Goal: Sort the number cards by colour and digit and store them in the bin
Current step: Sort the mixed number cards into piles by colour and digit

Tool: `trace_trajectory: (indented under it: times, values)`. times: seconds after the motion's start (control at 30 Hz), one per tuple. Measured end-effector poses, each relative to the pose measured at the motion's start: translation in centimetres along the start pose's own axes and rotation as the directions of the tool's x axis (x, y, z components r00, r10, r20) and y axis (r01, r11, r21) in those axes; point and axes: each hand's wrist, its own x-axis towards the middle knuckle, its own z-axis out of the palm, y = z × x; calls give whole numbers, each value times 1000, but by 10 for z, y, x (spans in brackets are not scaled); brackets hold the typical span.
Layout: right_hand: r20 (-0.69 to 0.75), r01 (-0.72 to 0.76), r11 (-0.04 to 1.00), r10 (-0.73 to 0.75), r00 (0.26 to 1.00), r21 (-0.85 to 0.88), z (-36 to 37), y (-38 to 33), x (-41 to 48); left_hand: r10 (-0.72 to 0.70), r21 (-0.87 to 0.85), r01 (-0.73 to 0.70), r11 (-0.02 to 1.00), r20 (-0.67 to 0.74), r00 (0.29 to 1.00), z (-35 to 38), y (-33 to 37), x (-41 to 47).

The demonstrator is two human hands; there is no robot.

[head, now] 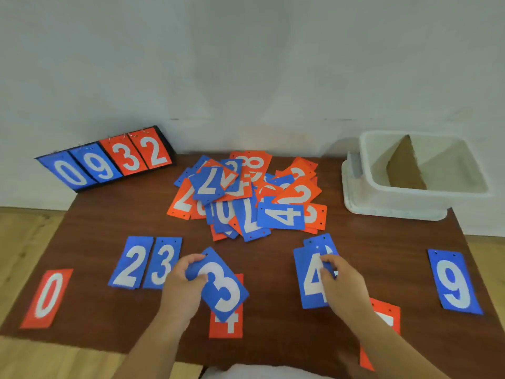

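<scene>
My left hand (182, 283) grips a blue 3 card (222, 285), tilted above a red 4 card (228, 325). My right hand (341, 285) pinches a blue card (322, 246) over a blue 4 card (310, 280) lying on the table. Laid out flat are a blue 2 (131, 262), a blue 3 (163, 262), a red 0 (47, 298), a blue 9 (453, 281) and a red card (388, 315) partly hidden under my right arm. A mixed heap of red and blue cards (246, 192) lies mid-table. The white bin (382, 203) stands back right.
A scoreboard stand (106, 160) showing 0 9 3 2 leans at the back left edge. A brown cardboard divider (405, 166) stands inside the bin. The brown table (95, 220) ends at a white wall behind and wooden floor on the left.
</scene>
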Motion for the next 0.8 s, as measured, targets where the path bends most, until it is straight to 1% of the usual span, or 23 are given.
trace_trajectory:
  times: [0.1,0.27,0.33,0.43,0.5,0.6,0.67,0.8]
  values:
    - [36,45,999,-44,998,-29,9,-13,0,7,7,-7,1000,-14,1000,-17,2,-7]
    - [37,127,988,-125,992,-84,37,-44,-2,18,-3,-18,1000,-66,998,-59,-6,2]
    - [89,136,987,-129,988,-85,59,-55,-7,-6,-9,5,1000,-61,998,-76,-14,8]
    - [206,113,992,-98,974,-62,103,-72,-22,-43,35,44,998,-26,999,-103,-26,16]
    - [255,104,992,-84,963,-68,135,-79,-29,-63,49,62,997,7,998,-120,-35,25]
    - [273,83,988,-44,961,-130,176,-85,-35,-82,121,74,990,63,995,-139,-46,41]
    - [262,61,983,-14,965,-173,193,-84,-39,-80,164,62,984,106,991,-148,-51,53]
    - [227,39,976,11,974,-215,208,-72,-57,-74,179,39,983,191,979,-156,-55,73]
